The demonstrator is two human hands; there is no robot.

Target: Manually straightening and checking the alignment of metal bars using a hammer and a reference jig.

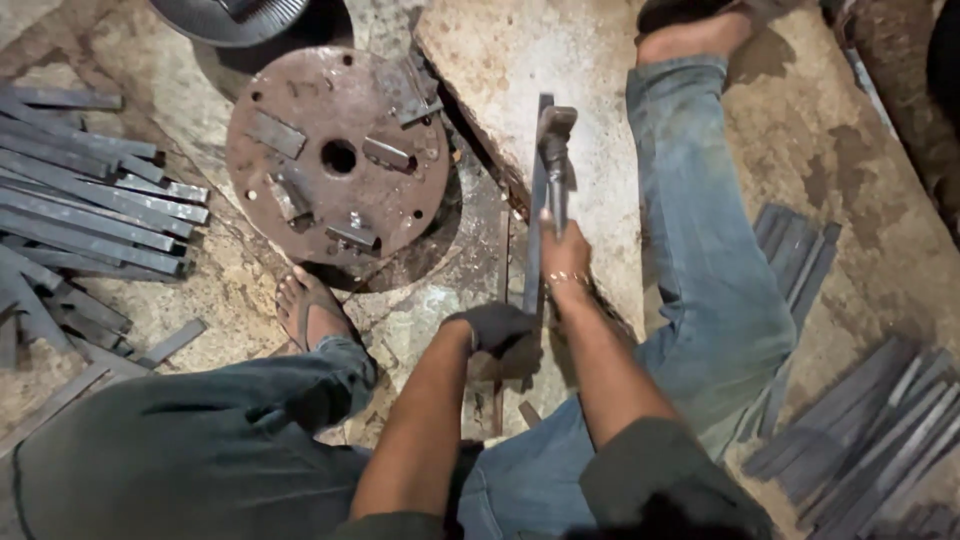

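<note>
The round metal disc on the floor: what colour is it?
Rusty reddish-brown, the round disc, clearest in the head view.

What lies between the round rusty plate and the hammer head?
In the head view, only bare concrete slab edge separates the round rusty plate from the hammer head.

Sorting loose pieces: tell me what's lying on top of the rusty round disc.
On the rusty round disc, several short flat metal pieces lie scattered around its centre hole. Whether they are loose or fixed cannot be told. What lies beneath the disc is hidden.
</note>
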